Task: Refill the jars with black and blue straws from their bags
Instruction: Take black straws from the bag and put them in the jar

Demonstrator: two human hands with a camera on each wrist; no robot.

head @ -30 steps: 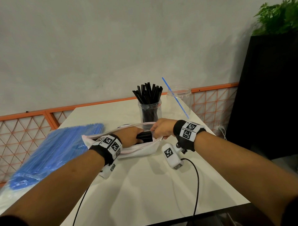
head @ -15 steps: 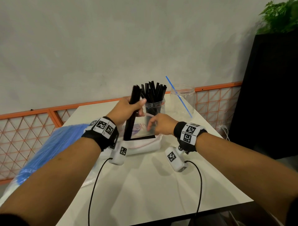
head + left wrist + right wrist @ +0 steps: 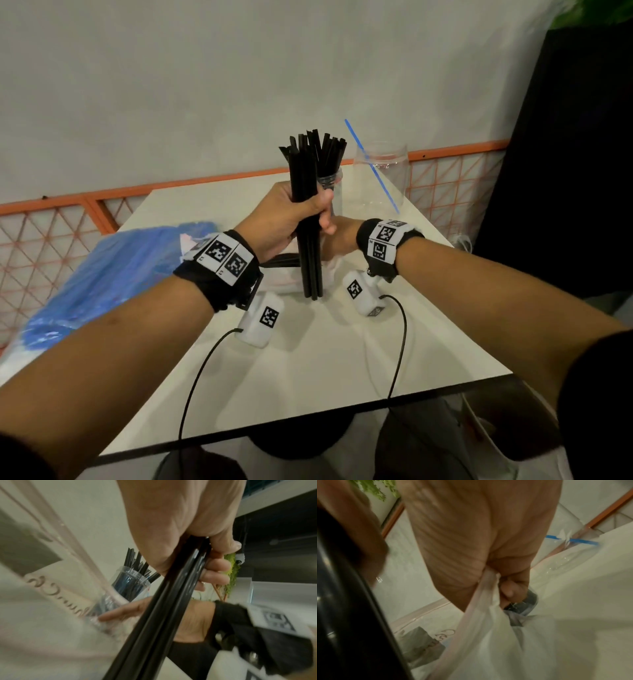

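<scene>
My left hand (image 3: 313,210) grips a thick bundle of black straws (image 3: 305,178) and holds it upright, its lower end just above the white bag (image 3: 289,279). Close behind the bundle stands the jar of black straws (image 3: 331,185). My right hand (image 3: 337,236) pinches the bag's edge (image 3: 489,582) beside that jar. In the left wrist view the fingers (image 3: 216,568) curl round the black straws (image 3: 171,601), with the jar (image 3: 130,582) beyond. The clear jar (image 3: 385,171) at the back right holds one blue straw (image 3: 371,168).
A bag of blue straws (image 3: 109,270) lies along the left side of the white table (image 3: 308,377). An orange lattice rail (image 3: 51,233) runs behind the table, and a black planter (image 3: 565,154) stands at the right. Wrist cables trail over the near table edge.
My left hand pulled the black straw bundle out of the white bag, lifted it and stood it upright in front of the jar. My right hand stayed low on the bag's edge.
</scene>
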